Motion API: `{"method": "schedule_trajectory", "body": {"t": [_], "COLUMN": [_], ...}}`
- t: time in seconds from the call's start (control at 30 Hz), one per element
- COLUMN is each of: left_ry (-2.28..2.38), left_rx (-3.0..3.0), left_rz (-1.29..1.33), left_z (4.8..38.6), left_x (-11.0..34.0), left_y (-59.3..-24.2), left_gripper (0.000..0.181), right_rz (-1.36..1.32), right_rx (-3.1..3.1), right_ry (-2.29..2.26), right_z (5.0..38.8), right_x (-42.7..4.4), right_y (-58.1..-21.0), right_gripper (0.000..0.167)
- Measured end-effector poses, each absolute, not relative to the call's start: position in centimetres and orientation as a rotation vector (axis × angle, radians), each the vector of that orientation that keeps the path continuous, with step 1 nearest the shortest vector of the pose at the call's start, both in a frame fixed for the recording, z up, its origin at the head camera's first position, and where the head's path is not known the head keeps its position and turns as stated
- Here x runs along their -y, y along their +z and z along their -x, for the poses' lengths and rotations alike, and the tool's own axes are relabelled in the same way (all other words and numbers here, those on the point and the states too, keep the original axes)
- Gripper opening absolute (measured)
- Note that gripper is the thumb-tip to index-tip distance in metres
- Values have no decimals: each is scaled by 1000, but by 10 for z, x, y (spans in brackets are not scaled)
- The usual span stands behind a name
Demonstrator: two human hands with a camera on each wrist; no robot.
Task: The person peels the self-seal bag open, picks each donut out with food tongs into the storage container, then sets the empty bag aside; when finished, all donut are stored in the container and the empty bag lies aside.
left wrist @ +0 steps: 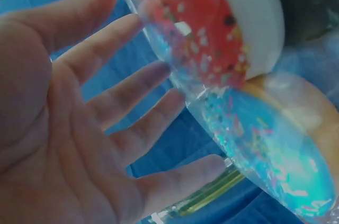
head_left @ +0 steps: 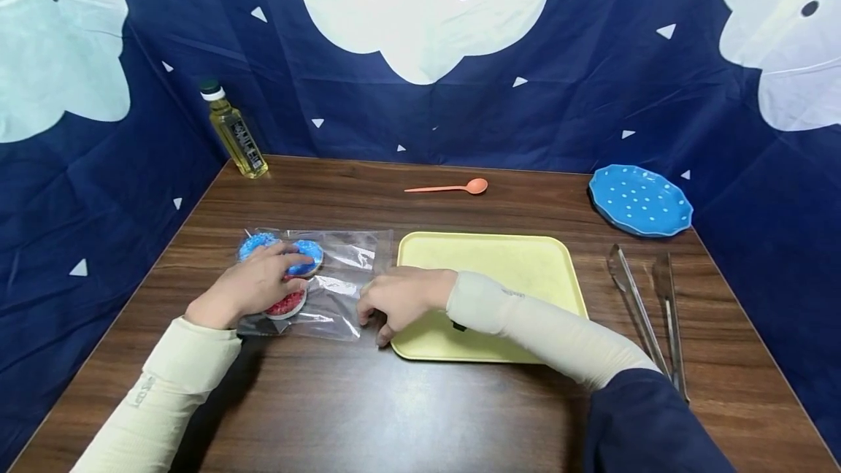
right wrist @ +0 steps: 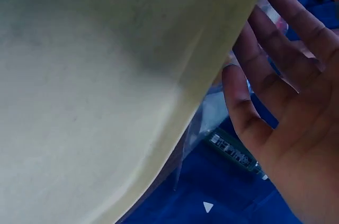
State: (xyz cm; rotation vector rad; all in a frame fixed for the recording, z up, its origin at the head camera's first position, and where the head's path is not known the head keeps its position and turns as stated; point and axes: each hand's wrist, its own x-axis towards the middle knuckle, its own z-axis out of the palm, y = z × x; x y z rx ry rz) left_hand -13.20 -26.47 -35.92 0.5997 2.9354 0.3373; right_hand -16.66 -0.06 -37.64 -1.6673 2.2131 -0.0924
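A clear plastic bag (head_left: 342, 298) lies flat on the table, left of a yellow tray (head_left: 486, 250). Inside its left part are round sprinkle-topped pieces that look like iced doughnuts: a red one (head_left: 287, 305), a blue one (head_left: 307, 257) and another blue one (head_left: 258, 243). My left hand (head_left: 252, 285) rests over them, its fingers spread and touching the plastic in the left wrist view. At the bag's right end is my right hand (head_left: 404, 298), palm down, fingers loosely bent beside the tray's left edge. Neither hand grips anything visibly.
An oil bottle (head_left: 238, 137) stands at the back left. Behind the tray lies an orange spoon (head_left: 476, 186). A blue dotted plate (head_left: 640, 199) sits at the back right, with metal tongs (head_left: 640, 309) in front of it. Blue cloth (head_left: 420, 119) hangs around the table.
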Motion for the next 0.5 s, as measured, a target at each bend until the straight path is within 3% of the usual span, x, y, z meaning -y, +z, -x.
{"method": "schedule_trajectory", "body": {"t": [0.23, 0.5], "left_ry": [244, 243], "left_rx": [-3041, -3100], "left_rz": [-600, -501], "left_z": [134, 141], "left_x": [260, 260], "left_y": [-363, -365], "left_gripper": [20, 19], "right_rz": [1668, 1633], "right_rx": [-2245, -2343], "right_ry": [-134, -139], "right_z": [164, 171], "right_x": [-20, -52], "right_y": [-369, -365], "right_gripper": [42, 41]}}
